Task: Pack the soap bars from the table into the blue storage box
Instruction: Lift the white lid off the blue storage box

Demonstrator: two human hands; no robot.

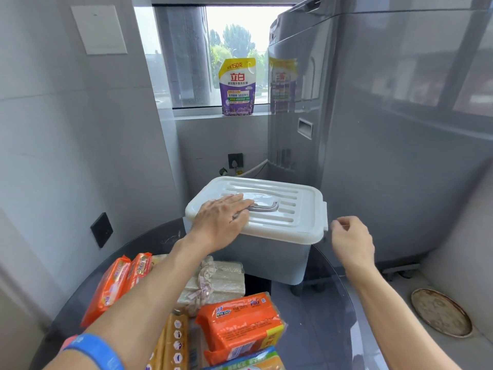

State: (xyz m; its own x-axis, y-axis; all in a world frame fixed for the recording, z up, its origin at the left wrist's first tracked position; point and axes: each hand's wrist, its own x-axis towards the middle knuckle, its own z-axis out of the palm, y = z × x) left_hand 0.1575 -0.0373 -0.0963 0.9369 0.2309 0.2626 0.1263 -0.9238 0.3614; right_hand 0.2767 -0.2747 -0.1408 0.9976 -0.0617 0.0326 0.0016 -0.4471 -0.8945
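Note:
The storage box (277, 260) has a pale blue-grey body and stands at the far edge of the dark round table (320, 316). Its white ribbed lid (290, 209) is on. My left hand (222, 216) lies flat on the lid's left part, fingertips at the folded handle (266, 206). My right hand (350, 240) hovers just right of the side latch (325, 216), fingers loosely curled, holding nothing. Wrapped soap bars lie in front: orange packs (240, 324) in the middle, more orange packs (114, 284) at the left, pale beige packs (218, 281) behind.
A grey washing machine (373, 129) rises right behind the box. A purple detergent pouch (237, 88) stands on the window sill. A round rusty lid (440, 312) lies on the floor at the right. Yellowish packs (173, 343) sit at the table's near edge.

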